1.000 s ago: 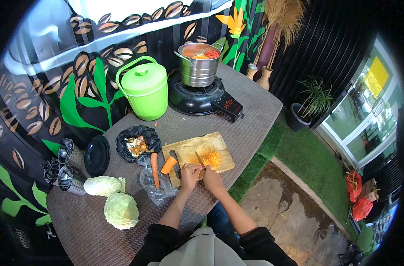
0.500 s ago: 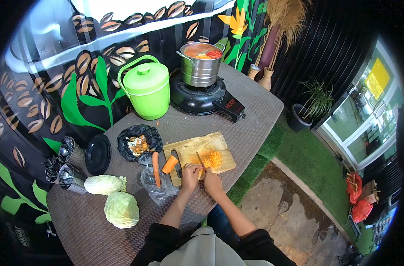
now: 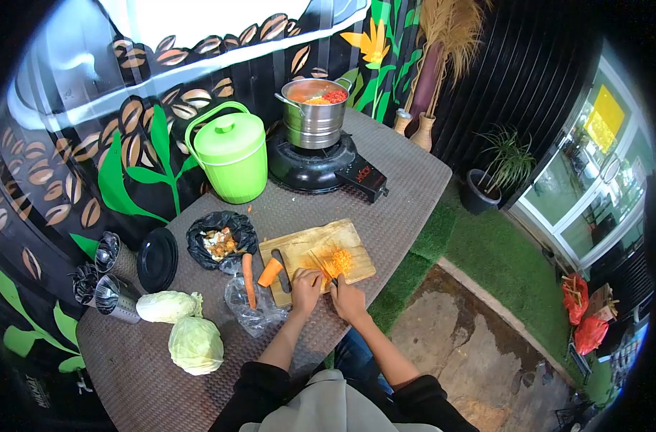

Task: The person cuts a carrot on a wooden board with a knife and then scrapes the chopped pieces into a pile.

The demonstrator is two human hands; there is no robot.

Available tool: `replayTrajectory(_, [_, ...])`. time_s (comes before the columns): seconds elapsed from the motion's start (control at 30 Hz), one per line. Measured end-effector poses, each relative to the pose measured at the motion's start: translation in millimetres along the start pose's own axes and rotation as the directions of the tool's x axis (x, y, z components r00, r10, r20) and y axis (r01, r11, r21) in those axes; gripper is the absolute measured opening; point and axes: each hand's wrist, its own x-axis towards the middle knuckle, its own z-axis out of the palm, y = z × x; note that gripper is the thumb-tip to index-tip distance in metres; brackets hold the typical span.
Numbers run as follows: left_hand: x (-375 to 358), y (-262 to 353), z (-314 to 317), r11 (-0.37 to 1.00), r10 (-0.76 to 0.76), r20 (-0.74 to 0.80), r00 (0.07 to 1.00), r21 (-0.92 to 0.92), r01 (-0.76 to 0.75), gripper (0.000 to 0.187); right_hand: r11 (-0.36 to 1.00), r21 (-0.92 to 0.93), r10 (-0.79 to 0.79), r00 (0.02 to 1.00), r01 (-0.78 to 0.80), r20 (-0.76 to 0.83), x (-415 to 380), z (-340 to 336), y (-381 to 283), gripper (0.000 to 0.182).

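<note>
A wooden cutting board [image 3: 346, 232] lies near the front edge of the table. On it, my right hand [image 3: 348, 299] is closed around the handle of a knife [image 3: 318, 261], whose blade points away from me. Just left of the blade, the closed fingers of my left hand [image 3: 306, 286] press down on a piece of carrot, mostly hidden beneath them. Finely chopped carrot [image 3: 339, 262] is heaped beside the blade. A thick carrot chunk [image 3: 269, 273] rests by the board's handle slot, and a whole carrot [image 3: 249, 281] lies left of the board.
A clear plastic bag [image 3: 250, 318], a black bag of peelings [image 3: 246, 235], a cabbage [image 3: 196, 347] and a napa cabbage [image 3: 168, 306] are to the left. Farther back stand a green lidded bucket [image 3: 234, 162] and a pot [image 3: 313, 129] of food on a black stove [image 3: 310, 173].
The view has shifted slightly, so the scene sits a little lower and left. Both hands stay at the board, and the knife remains beside the chopped carrot.
</note>
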Motion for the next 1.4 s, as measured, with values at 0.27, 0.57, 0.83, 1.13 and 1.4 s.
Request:
replayTrajectory(0.27, [-3.3,11.4,-13.4,0.975,-0.195,-0.012,0.981,-0.111,0.192,0.013,0.984,-0.111,-0.164,0.945,0.138,-0.283,-10.2,-10.0,29.1,0.03])
replayTrajectory(0.57, [12.4,48.1,-30.6,0.996,0.009,0.043,0.999,0.085,-0.013,0.033,0.954,-0.228,-0.258,0.924,0.196,-0.283,-15.4,-24.3,28.9,0.029])
replayTrajectory(0.83, [12.7,30.4,-29.6,0.936,0.243,0.333,0.911,0.165,-0.31,0.02,0.948,-0.256,-0.266,0.914,0.191,-0.306,-19.8,-21.6,34.6,0.031])
replayTrajectory(1.13, [15.5,29.6,-28.2,0.883,0.313,0.51,0.801,0.153,-0.443,0.012,0.979,-0.161,-0.173,0.939,0.129,-0.299,-34.0,-13.7,43.7,0.031])
replayTrajectory(1.4, [32.6,14.3,-21.0,0.95,0.234,0.278,0.932,0.138,-0.28,0.013,0.997,0.07,0.002,0.944,0.022,-0.33,-37.2,-25.1,63.4,0.028])
